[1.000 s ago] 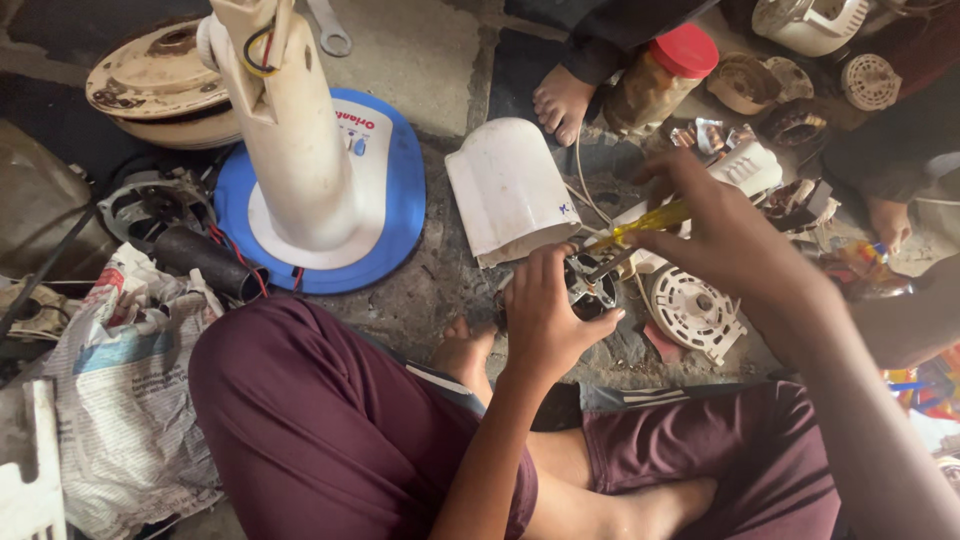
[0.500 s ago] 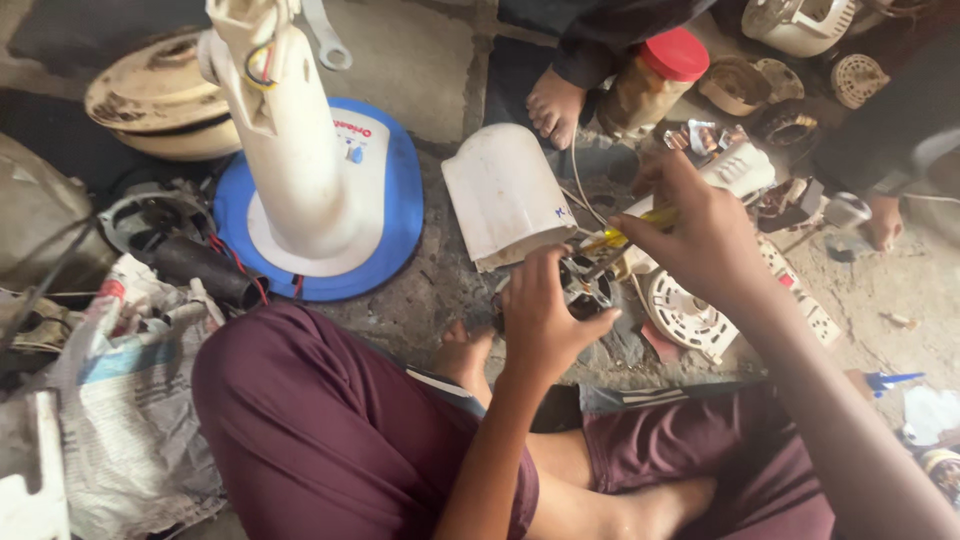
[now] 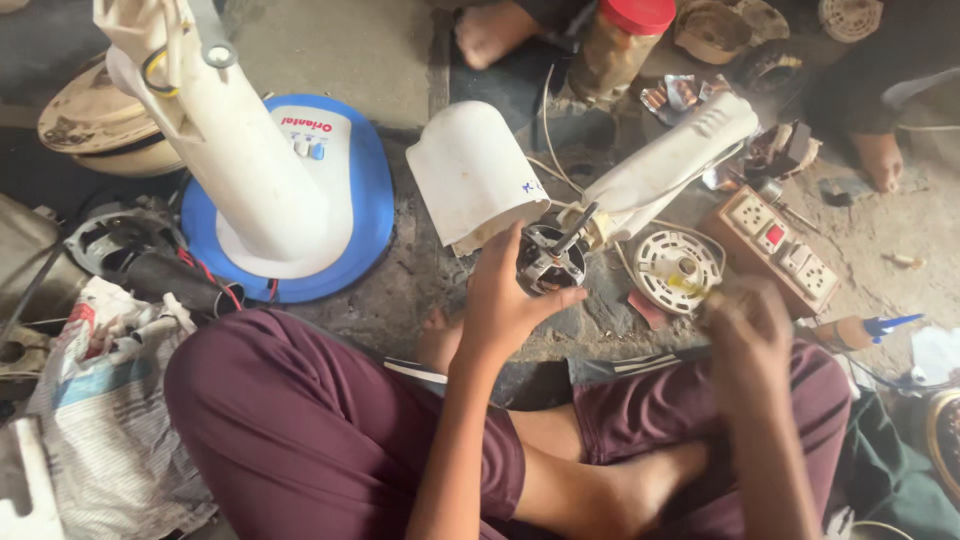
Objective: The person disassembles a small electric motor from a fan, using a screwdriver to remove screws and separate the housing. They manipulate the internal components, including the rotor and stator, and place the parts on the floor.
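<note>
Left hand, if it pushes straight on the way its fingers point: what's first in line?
The left hand already grips the small fan motor. Straight beyond, probably the white motor cover, though depth is hard to judge.

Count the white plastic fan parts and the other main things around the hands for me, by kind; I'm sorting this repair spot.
Fan motor, held in the left hand: 1
White fan housings: 2
Fan stand with blue base: 1
Round white disc: 1
Socket board: 1
Red-lidded jar: 1
Total: 7
The right hand is blurred.

Blue fan base (image 3: 365, 215), red-lidded jar (image 3: 615, 45), power strip (image 3: 785, 248)
</note>
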